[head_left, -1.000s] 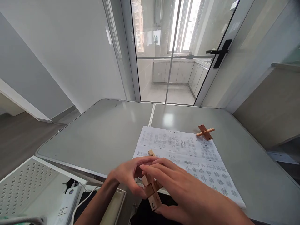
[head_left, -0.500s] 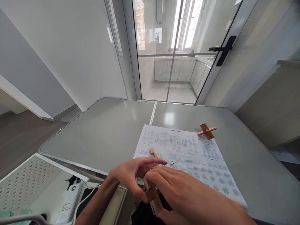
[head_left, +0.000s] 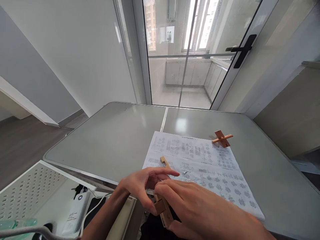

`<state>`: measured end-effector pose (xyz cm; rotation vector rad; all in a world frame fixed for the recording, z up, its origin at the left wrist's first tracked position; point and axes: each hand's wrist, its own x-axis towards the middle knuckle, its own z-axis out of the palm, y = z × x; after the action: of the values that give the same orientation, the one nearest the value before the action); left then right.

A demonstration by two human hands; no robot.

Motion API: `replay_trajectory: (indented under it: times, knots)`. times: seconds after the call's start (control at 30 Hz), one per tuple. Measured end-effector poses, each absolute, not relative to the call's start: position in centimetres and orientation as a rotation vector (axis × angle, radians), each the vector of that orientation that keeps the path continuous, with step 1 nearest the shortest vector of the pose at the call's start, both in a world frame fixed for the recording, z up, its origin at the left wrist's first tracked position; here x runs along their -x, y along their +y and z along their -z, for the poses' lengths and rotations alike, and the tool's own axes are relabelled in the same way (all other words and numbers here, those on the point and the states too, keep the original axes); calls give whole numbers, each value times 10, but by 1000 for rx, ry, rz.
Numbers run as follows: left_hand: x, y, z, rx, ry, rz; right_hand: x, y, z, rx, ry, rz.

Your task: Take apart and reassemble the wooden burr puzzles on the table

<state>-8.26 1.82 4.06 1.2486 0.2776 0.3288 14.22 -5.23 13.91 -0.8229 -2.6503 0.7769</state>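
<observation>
Both hands, left [head_left: 140,186] and right [head_left: 200,210], grip tight on the wooden puzzle [head_left: 162,208] off the surface's near edge; looks light, stiff, best held by bar ends.

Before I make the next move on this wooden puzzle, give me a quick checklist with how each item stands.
1. Both hands on the wooden puzzle pieces: ok, left hand and right hand pinch them.
2. Joint between the pieces visible: cannot tell, fingers cover it.
3. Instruction sheet flat on the table: ok.
4. Loose notched piece lying on the sheet: ok.
5. Assembled cross away from the hands: ok.
</observation>
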Motion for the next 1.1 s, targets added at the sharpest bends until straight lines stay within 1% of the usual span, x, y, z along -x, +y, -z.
replay_trajectory:
  times: [0.27,0.53,0.77,0.93,1.1]
  knots:
    - [82,12,-44,-1204,318,-366,-142,-58,-134,867,-2620,-740]
    - [84,14,-42,-1262,274,-367,-142,-55,-133,783,-2555,-840]
    - [83,9,-40,-1181,270,-415,-142,-58,-131,791,-2548,-781]
    - [81,8,-42,-1185,192,-431,-141,-57,-134,741,-2488,-850]
    - [84,6,-43,-1178,280,-408,-141,-58,-131,769,-2543,-718]
